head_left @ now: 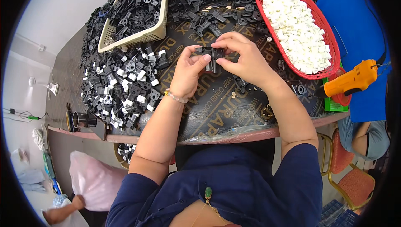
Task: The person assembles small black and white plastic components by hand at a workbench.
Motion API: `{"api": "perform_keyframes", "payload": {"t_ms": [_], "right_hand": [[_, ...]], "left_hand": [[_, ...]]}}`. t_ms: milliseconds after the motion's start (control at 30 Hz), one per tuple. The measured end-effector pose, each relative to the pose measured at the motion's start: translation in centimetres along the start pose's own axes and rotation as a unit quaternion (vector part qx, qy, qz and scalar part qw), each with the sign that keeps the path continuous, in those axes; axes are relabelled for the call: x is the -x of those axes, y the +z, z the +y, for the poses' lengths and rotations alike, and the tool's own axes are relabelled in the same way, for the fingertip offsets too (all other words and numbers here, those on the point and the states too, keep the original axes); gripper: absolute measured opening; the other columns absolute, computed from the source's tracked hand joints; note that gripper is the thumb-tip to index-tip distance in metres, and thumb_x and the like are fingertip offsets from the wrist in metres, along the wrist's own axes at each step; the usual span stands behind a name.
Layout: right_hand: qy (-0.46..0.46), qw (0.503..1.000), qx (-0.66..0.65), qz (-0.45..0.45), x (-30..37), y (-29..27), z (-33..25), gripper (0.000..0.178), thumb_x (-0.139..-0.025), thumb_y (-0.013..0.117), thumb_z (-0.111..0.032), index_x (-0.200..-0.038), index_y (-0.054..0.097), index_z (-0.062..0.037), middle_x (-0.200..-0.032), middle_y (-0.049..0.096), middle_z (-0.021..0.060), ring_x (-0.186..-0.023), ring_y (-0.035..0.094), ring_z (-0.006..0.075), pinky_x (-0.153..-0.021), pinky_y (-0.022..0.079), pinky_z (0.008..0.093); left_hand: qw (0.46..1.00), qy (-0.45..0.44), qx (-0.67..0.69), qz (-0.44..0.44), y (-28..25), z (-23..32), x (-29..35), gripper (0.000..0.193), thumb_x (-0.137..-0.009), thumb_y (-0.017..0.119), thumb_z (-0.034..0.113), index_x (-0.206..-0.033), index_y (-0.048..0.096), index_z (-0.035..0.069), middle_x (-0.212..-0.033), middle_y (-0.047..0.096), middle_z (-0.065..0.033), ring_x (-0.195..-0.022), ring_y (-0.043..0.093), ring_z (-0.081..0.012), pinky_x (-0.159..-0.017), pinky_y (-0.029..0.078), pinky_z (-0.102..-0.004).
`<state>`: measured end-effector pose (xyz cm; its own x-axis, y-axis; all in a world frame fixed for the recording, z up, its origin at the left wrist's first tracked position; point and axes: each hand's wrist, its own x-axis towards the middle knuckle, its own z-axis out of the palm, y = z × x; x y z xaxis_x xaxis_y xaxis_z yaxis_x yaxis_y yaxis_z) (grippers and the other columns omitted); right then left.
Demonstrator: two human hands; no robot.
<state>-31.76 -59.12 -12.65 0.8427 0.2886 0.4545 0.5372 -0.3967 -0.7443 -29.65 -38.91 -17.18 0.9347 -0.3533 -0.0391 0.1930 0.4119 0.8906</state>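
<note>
Above the middle of the dark table, my left hand [190,70] and my right hand [242,58] meet around a small black plastic part [212,54]. The left thumb and fingers pinch its left side. On its right side, the right thumb presses from below while the index finger lies along the top edge. Part of the piece is hidden behind my fingers. To the left of my hands spreads a pile of black parts with white pieces on them [125,85]. Loose black parts [204,22] lie just beyond my hands.
A cream basket [161,30] of black parts stands at far left, amid a large black heap. At far right, a red basket [261,16] holds white pieces. An orange heat-gun-like tool [351,78] rests at right. A metal cup [83,119] sits near the left edge. Another person [363,139] is at right.
</note>
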Motion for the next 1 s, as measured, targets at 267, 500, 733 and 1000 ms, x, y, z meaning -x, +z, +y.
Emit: {"api": "perform_keyframes", "payload": {"t_ms": [267, 500, 733, 1000], "right_hand": [[0.030, 0.999, 0.008, 0.009, 0.0, -0.2, 0.7, 0.036, -0.080, 0.073, -0.005, -0.115, 0.070, -0.0037, -0.107, 0.063, 0.0068, -0.091, 0.060, 0.0162, -0.082, 0.050, 0.0290], [-0.021, 0.997, 0.014, 0.074, -0.1, 0.2, 0.2, 0.034, -0.080, 0.074, -0.009, -0.113, 0.071, -0.0031, -0.108, 0.066, 0.0104, -0.099, 0.064, 0.0233, -0.088, 0.050, 0.0326], [-0.036, 0.998, 0.040, 0.043, 0.1, 0.7, 0.3, 0.035, -0.079, 0.076, -0.009, -0.113, 0.071, -0.0034, -0.110, 0.067, 0.0109, -0.109, 0.062, 0.0267, -0.097, 0.047, 0.0361], [-0.021, 0.995, 0.082, 0.054, 0.1, 0.4, 0.9, 0.035, -0.083, 0.075, -0.011, -0.115, 0.069, -0.0008, -0.110, 0.067, 0.0102, -0.104, 0.063, 0.0230, -0.094, 0.049, 0.0338]], "left_hand": [[0.994, -0.053, 0.062, -0.077, 0.3, 0.9, 0.6, 0.043, -0.096, 0.065, 0.010, -0.138, 0.053, 0.006, -0.113, 0.068, -0.0052, -0.102, 0.065, -0.0132, -0.083, 0.056, -0.0335], [0.983, -0.089, 0.137, -0.080, -0.4, 0.8, 0.4, 0.043, -0.096, 0.063, 0.006, -0.138, 0.052, 0.007, -0.122, 0.064, -0.0060, -0.106, 0.065, -0.0155, -0.091, 0.058, -0.0335], [0.975, -0.088, 0.177, -0.098, -1.2, -0.3, 0.1, 0.031, -0.096, 0.065, 0.006, -0.126, 0.060, 0.005, -0.115, 0.068, -0.0053, -0.102, 0.067, -0.0159, -0.090, 0.058, -0.0338], [0.994, -0.012, -0.066, -0.089, 1.0, 0.2, 1.0, 0.028, -0.096, 0.064, 0.004, -0.123, 0.060, -0.001, -0.113, 0.069, -0.0075, -0.098, 0.067, -0.0128, -0.088, 0.055, -0.0269]]}}
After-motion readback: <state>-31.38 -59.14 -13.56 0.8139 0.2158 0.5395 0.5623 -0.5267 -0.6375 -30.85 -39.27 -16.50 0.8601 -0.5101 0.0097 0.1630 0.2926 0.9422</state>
